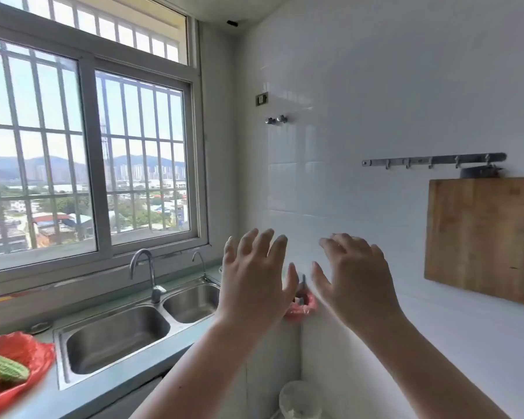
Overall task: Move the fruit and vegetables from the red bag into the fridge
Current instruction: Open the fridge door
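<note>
— Both hands?
— Left hand [254,282] and right hand [353,281] raised right of the sink [118,337], fingers spread, holding nothing.
— Red bag [18,367]?
— Left of the sink, bitter gourd [3,365] inside; window [88,152] beyond

I counted two hands, my left hand [254,279] and right hand [353,279], one red bag [28,355], one bitter gourd [3,367], two sink basins [115,337], two taps [146,267], one cutting board [484,237].

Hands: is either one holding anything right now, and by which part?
Nothing held. The left hand and right hand are raised, open and empty; the red bag sits untouched on the counter.
</note>
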`<control>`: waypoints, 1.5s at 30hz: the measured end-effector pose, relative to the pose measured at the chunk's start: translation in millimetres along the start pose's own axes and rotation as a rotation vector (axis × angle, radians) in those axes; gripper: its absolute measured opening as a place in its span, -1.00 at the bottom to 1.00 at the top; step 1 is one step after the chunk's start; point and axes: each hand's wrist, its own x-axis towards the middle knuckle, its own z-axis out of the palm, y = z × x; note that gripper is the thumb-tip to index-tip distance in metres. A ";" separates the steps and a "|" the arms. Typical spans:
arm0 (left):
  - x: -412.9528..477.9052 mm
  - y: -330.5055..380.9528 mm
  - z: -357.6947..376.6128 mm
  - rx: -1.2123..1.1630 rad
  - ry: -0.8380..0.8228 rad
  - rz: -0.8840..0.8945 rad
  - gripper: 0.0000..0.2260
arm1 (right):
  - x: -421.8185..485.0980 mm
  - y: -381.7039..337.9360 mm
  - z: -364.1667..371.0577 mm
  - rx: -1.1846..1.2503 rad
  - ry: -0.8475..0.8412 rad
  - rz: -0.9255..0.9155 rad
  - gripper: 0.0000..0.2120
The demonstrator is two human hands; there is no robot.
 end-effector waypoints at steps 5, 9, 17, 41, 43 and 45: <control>13.1 64.3 36.8 -0.122 0.004 0.041 -0.61 | -20.2 70.3 -13.6 -0.111 -0.007 0.076 -0.70; 16.7 114.1 68.6 -0.221 -0.005 0.073 -0.61 | -43.8 121.6 -25.6 -0.208 -0.026 0.117 -0.72; 12.7 193.1 129.9 -0.369 -0.109 0.200 -0.62 | -88.4 205.1 -42.8 -0.366 -0.050 0.270 -0.72; 52.1 365.3 335.2 -0.926 -0.232 0.642 -0.63 | -132.2 373.2 -26.3 -0.879 -0.160 0.714 -0.71; 55.6 391.1 343.3 -0.968 -0.230 0.666 -0.63 | -137.8 392.9 -37.0 -0.928 -0.152 0.743 -0.71; 56.2 419.5 351.0 -1.013 -0.231 0.688 -0.63 | -145.7 416.0 -47.7 -0.973 -0.155 0.764 -0.71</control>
